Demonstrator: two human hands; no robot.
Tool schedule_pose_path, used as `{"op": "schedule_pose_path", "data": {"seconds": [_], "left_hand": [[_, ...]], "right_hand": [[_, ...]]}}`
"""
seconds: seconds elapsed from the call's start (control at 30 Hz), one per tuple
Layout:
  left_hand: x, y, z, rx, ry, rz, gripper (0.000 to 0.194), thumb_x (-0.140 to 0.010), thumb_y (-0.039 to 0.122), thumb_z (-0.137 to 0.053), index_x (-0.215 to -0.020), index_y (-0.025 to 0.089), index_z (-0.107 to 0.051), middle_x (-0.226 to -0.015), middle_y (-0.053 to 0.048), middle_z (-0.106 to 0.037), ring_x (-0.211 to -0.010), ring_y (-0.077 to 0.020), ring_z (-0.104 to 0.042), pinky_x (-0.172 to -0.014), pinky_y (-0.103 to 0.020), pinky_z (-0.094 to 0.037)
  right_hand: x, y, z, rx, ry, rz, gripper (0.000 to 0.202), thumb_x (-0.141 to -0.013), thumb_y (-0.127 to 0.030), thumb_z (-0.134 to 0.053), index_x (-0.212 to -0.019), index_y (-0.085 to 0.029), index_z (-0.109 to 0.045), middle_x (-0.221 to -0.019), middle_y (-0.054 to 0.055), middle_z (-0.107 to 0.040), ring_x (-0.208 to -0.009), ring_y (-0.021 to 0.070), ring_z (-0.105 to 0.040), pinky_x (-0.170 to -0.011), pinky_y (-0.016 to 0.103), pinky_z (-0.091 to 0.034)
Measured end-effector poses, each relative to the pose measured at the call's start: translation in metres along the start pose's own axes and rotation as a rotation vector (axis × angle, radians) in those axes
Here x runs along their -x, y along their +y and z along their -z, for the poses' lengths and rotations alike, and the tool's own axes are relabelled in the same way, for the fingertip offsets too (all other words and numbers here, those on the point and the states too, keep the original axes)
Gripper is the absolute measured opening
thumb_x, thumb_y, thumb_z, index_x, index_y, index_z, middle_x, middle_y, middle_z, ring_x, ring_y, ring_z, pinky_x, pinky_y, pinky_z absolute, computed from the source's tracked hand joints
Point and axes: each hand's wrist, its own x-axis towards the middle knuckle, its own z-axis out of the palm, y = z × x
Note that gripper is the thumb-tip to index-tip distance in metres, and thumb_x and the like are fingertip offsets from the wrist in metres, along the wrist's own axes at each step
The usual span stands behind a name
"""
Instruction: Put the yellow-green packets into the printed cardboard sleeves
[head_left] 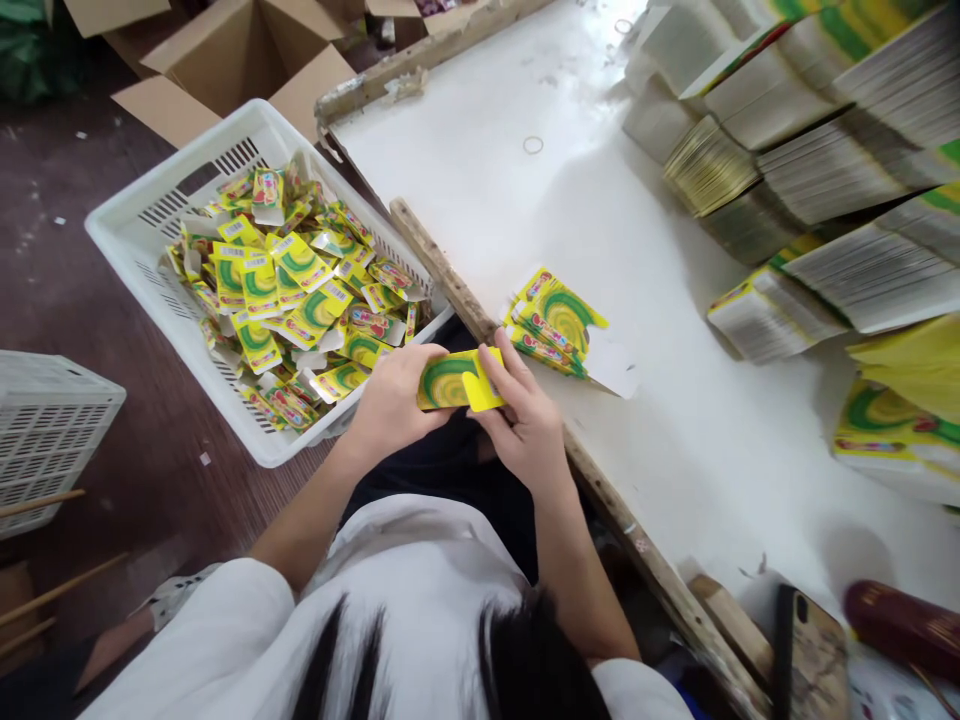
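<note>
Between my two hands, in front of my lap, is a small yellow and green cardboard box (448, 381) with a swirl print. My left hand (397, 395) grips its left end. The fingers and thumb of my right hand (523, 412) pinch its right end, where a yellow flap (484, 385) sticks out. Just beyond my right hand, a few flattened boxes (559, 315) of the same print lie overlapping on the white table (480, 160). To the left, a white plastic basket (120, 225) holds a heap of folded small boxes (289, 290).
Tall stacks of flat cartons (840, 170) stand on the table's right side. A wooden strip (442, 265) edges the table. A phone (810, 655) and a dark red cylindrical object (904, 620) lie at lower right. Open cardboard boxes (232, 60) and another white basket (56, 430) are on the floor.
</note>
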Motion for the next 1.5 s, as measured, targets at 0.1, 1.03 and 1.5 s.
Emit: {"op": "schedule_pose_path", "data": {"seconds": [0.1,1.03,1.5], "left_hand": [[0.000,-0.001,0.015,-0.006,-0.028,-0.007,0.051,-0.076,0.030,-0.081,-0.121,0.020,-0.060,-0.115,-0.009,-0.074,-0.109,-0.0287,-0.070,-0.097,-0.042,-0.055],[-0.001,-0.018,-0.010,0.412,-0.065,0.228,0.057,-0.086,0.045,-0.077,-0.136,0.025,-0.057,-0.137,-0.013,-0.068,-0.129,-0.0321,-0.065,-0.110,-0.056,-0.052],[-0.023,0.022,-0.035,0.920,0.385,0.395,0.066,-0.092,0.083,-0.017,-0.093,0.026,-0.049,-0.081,-0.003,-0.055,-0.077,-0.0187,-0.064,-0.075,-0.037,-0.059]], "right_hand": [[0.001,0.006,0.010,0.051,-0.108,0.026,0.052,-0.097,-0.024,-0.066,-0.147,-0.038,-0.058,-0.170,0.005,-0.036,-0.147,0.0302,-0.051,-0.115,0.045,-0.053],[-0.016,0.044,0.050,0.242,0.595,-0.328,0.044,-0.076,-0.025,-0.077,-0.112,-0.025,-0.052,-0.088,-0.002,-0.064,-0.085,0.0201,-0.067,-0.087,0.040,-0.057],[0.005,-0.020,-0.026,-0.396,-0.010,-0.176,0.044,-0.083,-0.039,-0.083,-0.118,-0.027,-0.059,-0.104,0.003,-0.068,-0.092,0.0181,-0.067,-0.085,0.033,-0.059]]}}
